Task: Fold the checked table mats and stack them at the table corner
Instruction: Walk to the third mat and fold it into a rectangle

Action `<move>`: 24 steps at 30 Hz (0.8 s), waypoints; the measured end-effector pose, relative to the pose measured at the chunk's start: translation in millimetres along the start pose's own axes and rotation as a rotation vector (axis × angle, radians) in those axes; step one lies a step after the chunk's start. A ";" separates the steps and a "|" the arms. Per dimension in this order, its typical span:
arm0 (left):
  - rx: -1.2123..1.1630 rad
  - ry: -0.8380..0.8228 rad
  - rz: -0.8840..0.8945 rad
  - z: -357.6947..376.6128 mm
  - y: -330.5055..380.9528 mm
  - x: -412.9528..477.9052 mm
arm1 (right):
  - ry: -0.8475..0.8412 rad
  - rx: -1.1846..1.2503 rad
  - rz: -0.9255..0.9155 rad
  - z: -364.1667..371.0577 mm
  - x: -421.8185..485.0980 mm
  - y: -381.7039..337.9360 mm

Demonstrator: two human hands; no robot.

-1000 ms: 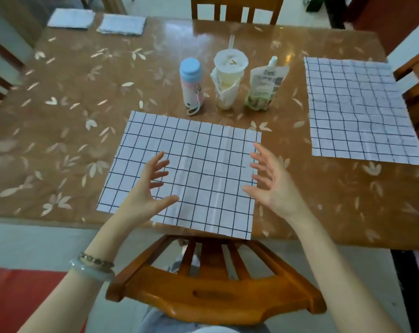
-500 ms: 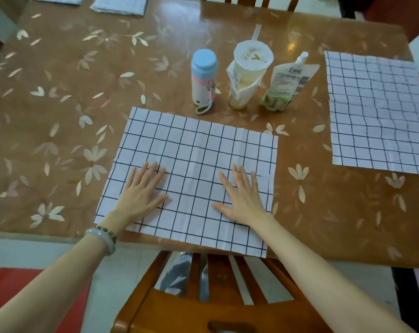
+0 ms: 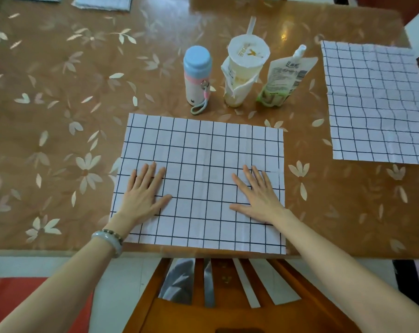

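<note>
Brown floral tabletop [image 3: 59,116] carries an unfolded checked mat [image 3: 203,164] at its near edge, with a second mat [image 3: 377,104] lying flat by the right edge. Left hand [image 3: 143,195] and right hand [image 3: 259,198] press it open-palmed, gripping nothing; smoothing appears under way. Folding likely calls for lifting an edge, with a bottle [image 3: 196,75], a cup [image 3: 244,70] and a pouch [image 3: 283,82] crowding the far side.

hands [image 3: 144,195] lowered, now flat on mat [image 3: 203,164]

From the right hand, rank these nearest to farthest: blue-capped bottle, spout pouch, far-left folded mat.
1. Spout pouch, straight ahead of the right hand.
2. Blue-capped bottle, ahead and to the left.
3. Folded mat, far-left table edge.
</note>
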State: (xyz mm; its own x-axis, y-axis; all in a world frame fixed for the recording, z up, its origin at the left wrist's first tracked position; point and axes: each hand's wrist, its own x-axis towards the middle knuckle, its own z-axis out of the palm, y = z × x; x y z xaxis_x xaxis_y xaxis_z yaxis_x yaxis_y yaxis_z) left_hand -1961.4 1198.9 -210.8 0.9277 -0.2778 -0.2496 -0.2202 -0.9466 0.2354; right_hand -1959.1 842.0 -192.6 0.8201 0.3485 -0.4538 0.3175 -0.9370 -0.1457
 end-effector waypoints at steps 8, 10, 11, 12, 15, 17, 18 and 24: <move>0.023 -0.015 0.003 8.0 41.3 9.7 | 0.004 -0.028 0.051 0.1 -15.1 45.0; 0.032 -0.031 0.004 10.9 50.6 11.5 | 0.004 -0.029 0.054 1.7 -20.8 56.2; 0.034 -0.030 0.000 11.6 53.9 12.2 | 0.004 -0.020 0.055 2.3 -23.1 61.1; 0.033 -0.027 -0.002 11.8 56.0 12.7 | 0.005 -0.009 0.056 2.4 -24.7 65.5; 0.029 -0.029 0.003 11.5 61.8 12.5 | -0.002 0.006 0.047 -1.0 -28.3 73.8; 0.018 -0.019 0.010 10.3 63.9 11.0 | -0.002 0.052 0.027 -5.5 -30.5 70.8; 0.004 -0.013 0.009 8.4 63.2 12.4 | 0.010 0.122 0.031 -8.9 -31.2 69.1; -0.100 0.088 -0.121 -30.1 23.0 55.1 | 0.518 0.462 0.288 -43.3 -1.9 101.8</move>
State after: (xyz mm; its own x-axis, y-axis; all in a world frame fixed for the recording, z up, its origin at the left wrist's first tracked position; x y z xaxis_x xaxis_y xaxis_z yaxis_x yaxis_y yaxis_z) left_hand -1906.2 1166.8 -190.8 0.9695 -0.1429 -0.1993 -0.0779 -0.9501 0.3022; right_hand -1907.7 747.0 -168.6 0.9959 -0.0516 -0.0744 -0.0816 -0.8682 -0.4894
